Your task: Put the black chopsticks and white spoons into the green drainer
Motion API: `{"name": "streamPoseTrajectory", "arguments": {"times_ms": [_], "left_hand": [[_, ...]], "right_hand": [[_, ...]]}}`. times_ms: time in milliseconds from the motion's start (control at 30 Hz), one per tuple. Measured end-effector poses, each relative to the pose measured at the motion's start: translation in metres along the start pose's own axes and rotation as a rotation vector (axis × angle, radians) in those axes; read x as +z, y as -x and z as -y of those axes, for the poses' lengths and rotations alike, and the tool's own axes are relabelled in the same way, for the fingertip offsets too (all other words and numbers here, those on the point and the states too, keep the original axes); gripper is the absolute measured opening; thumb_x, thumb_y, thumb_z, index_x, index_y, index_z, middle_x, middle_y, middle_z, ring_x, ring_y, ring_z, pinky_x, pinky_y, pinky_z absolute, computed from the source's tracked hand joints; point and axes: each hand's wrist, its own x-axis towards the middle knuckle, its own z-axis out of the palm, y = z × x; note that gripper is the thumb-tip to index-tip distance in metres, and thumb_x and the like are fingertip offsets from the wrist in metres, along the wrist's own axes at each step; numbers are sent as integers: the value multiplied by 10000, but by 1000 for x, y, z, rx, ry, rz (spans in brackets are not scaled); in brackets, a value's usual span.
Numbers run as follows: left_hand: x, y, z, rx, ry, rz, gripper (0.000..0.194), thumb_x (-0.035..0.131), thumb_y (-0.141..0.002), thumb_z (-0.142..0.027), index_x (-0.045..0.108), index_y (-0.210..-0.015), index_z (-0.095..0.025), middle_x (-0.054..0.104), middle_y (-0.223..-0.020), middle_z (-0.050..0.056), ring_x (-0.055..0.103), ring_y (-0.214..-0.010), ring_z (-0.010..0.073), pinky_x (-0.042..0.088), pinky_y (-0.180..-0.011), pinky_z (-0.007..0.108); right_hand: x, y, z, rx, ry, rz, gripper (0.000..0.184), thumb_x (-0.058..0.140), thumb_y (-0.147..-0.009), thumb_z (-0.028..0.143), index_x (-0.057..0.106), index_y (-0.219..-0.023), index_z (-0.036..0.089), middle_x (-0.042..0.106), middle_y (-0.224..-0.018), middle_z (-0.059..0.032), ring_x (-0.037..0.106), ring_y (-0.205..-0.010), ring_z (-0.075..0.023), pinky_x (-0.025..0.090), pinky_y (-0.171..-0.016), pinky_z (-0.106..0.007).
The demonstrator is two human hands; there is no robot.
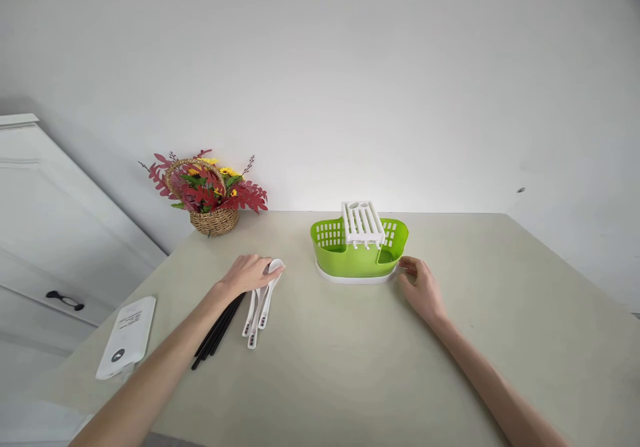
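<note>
On the left of the table my left hand point(250, 274) lies over the upper ends of several white spoons point(259, 310) and black chopsticks point(220, 327). Its thumb stretches across the neck of the rightmost spoon, whose bowl shows beside the fingers; some fingertips are hidden. The spoons rest on the table with printed handle ends toward me. A green plastic basket point(345, 262) stands further right on a white base tray point(350, 279), with a white slotted rack point(364, 223) across its top. At the basket's right end is my right hand point(421, 290), fingers loosely curved and apart from the thumb, near the tray's edge.
A wicker basket point(215, 223) of red and yellow flowers stands at the back left by the wall. Near the table's left edge lies a white flat object point(127, 337) with a dark round mark. A white cabinet point(60, 233) stands beyond that edge.
</note>
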Motion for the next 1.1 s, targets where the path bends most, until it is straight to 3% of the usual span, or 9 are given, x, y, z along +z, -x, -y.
{"name": "streamPoseTrajectory", "arguments": {"times_ms": [233, 367, 533, 633, 733, 833, 933, 1100], "left_hand": [[-18, -6, -7, -7, 30, -100, 524, 394, -1011, -610, 714, -873, -219, 756, -934, 119, 719, -800, 290, 461, -765, 363], [-34, -15, -23, -14, 90, -289, 457, 339, -1064, -509, 673, -964, -214, 727, -1004, 103, 704, -819, 261, 478, -750, 354], [-67, -25, -79, 196, 350, -695, 354, 310, -1092, -382, 616, -1021, -220, 691, -1075, 96, 650, -1067, 248, 484, -984, 400], [-85, -23, -130, 308, 472, -828, 240, 428, -1068, -358, 594, -1150, -206, 664, -1243, 121, 591, -1235, 251, 444, -1091, 437], [-93, -16, -179, 400, 510, -823, 283, 471, -1054, -363, 566, -1272, -209, 594, -1429, 140, 479, -1407, 277, 378, -1185, 485], [-89, -14, -211, 470, 485, -766, 388, 490, -1045, -379, 521, -1389, -202, 506, -1564, 138, 369, -1513, 301, 349, -1220, 527], [-79, -20, -222, 516, 457, -729, 443, 491, -1045, -394, 503, -1441, -198, 513, -1570, 139, 407, -1504, 298, 374, -1218, 535], [-71, -33, -216, 520, 464, -775, 352, 479, -1056, -349, 589, -1368, -227, 651, -1445, 87, 554, -1401, 231, 422, -1200, 466]], "right_hand": [[0, 0, 0, -7, 6, -1, 368, 557, -820, 270, 597, -1183, 235, 684, -1218, -97, 672, -1121, -255, 522, -1029, -483], [0, 0, 2, 2, 10, -2, 377, 554, -815, 277, 603, -1185, 230, 683, -1231, -106, 672, -1133, -265, 527, -1022, -488], [-1, 2, 5, 8, 20, -2, 378, 554, -818, 281, 603, -1189, 231, 684, -1233, -108, 675, -1121, -270, 527, -1016, -492], [-1, 2, 6, 5, 22, -2, 377, 556, -817, 279, 600, -1189, 234, 687, -1224, -103, 672, -1127, -267, 522, -1023, -486], [0, 2, 7, 2, 22, -9, 378, 547, -817, 276, 601, -1189, 230, 687, -1225, -108, 671, -1131, -271, 520, -1025, -491], [1, 1, 8, 0, 20, -8, 378, 542, -816, 275, 598, -1188, 233, 691, -1213, -103, 669, -1137, -270, 520, -1023, -487], [2, 0, 9, 0, 15, -10, 374, 538, -819, 275, 593, -1187, 239, 688, -1215, -95, 666, -1145, -262, 520, -1024, -476], [1, 1, 7, 8, 16, -11, 382, 543, -814, 282, 591, -1190, 238, 686, -1221, -99, 666, -1140, -262, 524, -1010, -469]]}}
